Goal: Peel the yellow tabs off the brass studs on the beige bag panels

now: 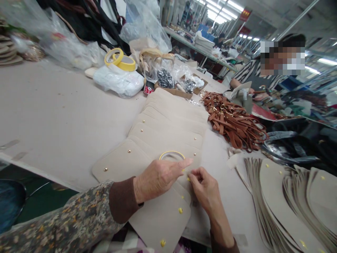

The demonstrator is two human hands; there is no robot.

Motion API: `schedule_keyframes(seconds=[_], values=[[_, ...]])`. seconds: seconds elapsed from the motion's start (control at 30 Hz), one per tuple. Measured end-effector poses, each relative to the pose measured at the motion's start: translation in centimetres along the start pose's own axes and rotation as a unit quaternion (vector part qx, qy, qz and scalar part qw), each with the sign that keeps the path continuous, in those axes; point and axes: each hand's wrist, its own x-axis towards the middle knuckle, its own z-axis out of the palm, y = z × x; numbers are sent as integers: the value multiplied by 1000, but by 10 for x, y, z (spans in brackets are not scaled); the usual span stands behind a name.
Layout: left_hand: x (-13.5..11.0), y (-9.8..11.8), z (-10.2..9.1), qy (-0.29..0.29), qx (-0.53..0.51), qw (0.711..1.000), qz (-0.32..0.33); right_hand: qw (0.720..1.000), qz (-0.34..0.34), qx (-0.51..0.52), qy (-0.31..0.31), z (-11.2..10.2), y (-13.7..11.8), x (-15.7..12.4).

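My left hand [160,175] reaches over a beige panel with its fingers together and pointing right. A roll of yellow tape [172,153] sticks up behind these fingers, its lower part hidden by the hand that grips it. Thumb and forefinger of my right hand [206,188] are pinched at the panel's right edge, where a small piece of yellow tape [188,179] shows at the fingertips. Yellow tape pieces also mark the nearest beige panel [158,221], which overhangs my lap. Beyond my hands, overlapping beige panels [168,123] carry small brass-coloured studs.
Fanned stacks of beige panels [279,207] lie at the right. Behind them is a heap of brown straps [231,123] with metal fittings. Two yellow tape rolls [127,64] rest on a plastic-wrapped bundle [118,80]. Another person [263,77] works across the table.
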Motion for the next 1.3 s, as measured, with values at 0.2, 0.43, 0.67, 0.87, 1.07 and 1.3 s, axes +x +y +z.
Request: schedule_keyframes(seconds=[0.2, 0.43, 0.67, 0.87, 1.07, 1.3], values=[[-3, 8, 0, -16, 30, 999, 15, 972, -218, 59, 64, -3, -20, -15], [-3, 17, -1, -69, 7, 997, 19, 936, -316, -53, 146, 3, -27, -19], [7, 23, -6, -115, 25, 993, -4, 957, -232, -20, 174, 8, -22, -30], [17, 31, -6, -55, 36, 997, 49, 973, 38, 203, 106, 7, -16, -21], [19, 18, 5, -115, 120, 986, 2, 949, 141, 275, 57, -12, 15, 0], [13, -1, 18, -178, 147, 973, -18, 946, 179, 268, -18, -12, 24, 12]])
